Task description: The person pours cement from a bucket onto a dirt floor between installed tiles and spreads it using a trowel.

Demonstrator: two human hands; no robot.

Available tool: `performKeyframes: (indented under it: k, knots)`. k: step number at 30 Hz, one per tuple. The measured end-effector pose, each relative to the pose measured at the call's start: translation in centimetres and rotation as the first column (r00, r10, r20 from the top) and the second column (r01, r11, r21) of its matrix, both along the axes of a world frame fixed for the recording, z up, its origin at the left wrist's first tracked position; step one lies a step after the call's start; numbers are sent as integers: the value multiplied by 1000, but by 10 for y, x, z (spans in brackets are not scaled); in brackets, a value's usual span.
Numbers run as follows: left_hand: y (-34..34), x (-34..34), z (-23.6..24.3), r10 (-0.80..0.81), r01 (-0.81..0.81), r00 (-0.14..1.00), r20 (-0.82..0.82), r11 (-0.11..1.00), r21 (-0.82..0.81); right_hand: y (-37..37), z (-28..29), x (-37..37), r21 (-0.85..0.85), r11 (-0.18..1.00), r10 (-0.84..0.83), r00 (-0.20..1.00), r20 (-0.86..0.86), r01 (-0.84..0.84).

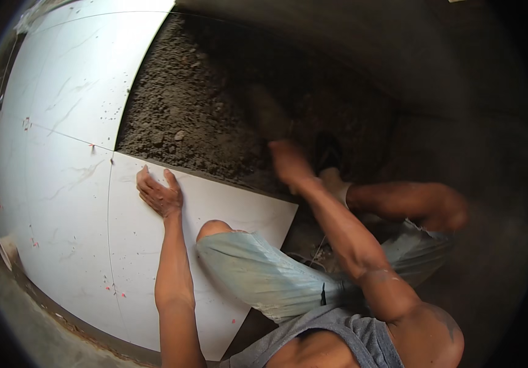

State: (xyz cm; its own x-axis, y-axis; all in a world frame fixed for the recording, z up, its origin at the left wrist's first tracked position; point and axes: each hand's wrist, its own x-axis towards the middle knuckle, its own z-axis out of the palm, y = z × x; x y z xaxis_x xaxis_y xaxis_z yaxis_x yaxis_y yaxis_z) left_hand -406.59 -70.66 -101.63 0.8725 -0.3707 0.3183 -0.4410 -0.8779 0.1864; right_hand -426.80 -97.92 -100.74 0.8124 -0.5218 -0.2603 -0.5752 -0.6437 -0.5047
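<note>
My left hand (160, 192) rests with fingers spread on a white marbled floor tile (239, 211), close to the edge that borders a bed of rough grey mortar (175, 104). Over that bed, right of centre, my right hand (287, 161) is closed on a tool (258, 104), blurred by motion, that looks like a trowel. More white tiles (61, 92) cover the left side, with small red spacers (92, 146) in some joints.
My bent knees frame the lower middle, and my dark-shod foot (328, 153) is right of my right hand. A pale cylindrical object (7, 251) stands at the far left edge, beside bare concrete (37, 313). The right side is dim.
</note>
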Motion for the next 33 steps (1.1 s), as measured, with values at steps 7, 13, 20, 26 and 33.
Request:
performKeyframes:
  k: [7, 13, 20, 26, 33]
  knots:
    - [-2, -17, -8, 39, -40, 998, 49, 999, 29, 22, 6, -27, 195, 980, 49, 936, -350, 21]
    - [-13, -8, -2, 37, -37, 999, 23, 999, -1, 18, 4, -67, -216, 976, 53, 991, 126, -24]
    - [8, -26, -12, 32, -32, 998, -47, 999, -9, -56, 34, -23, 662, 726, 294, 786, -543, 186]
    - [-12, -9, 0, 16, -17, 1000, -19, 1000, -15, -136, 77, -27, 497, 801, 576, 654, -491, -332]
    - [-23, -19, -7, 1, -2, 1000, -25, 1000, -19, -123, 5, -12, 300, 925, -189, 967, -171, 234]
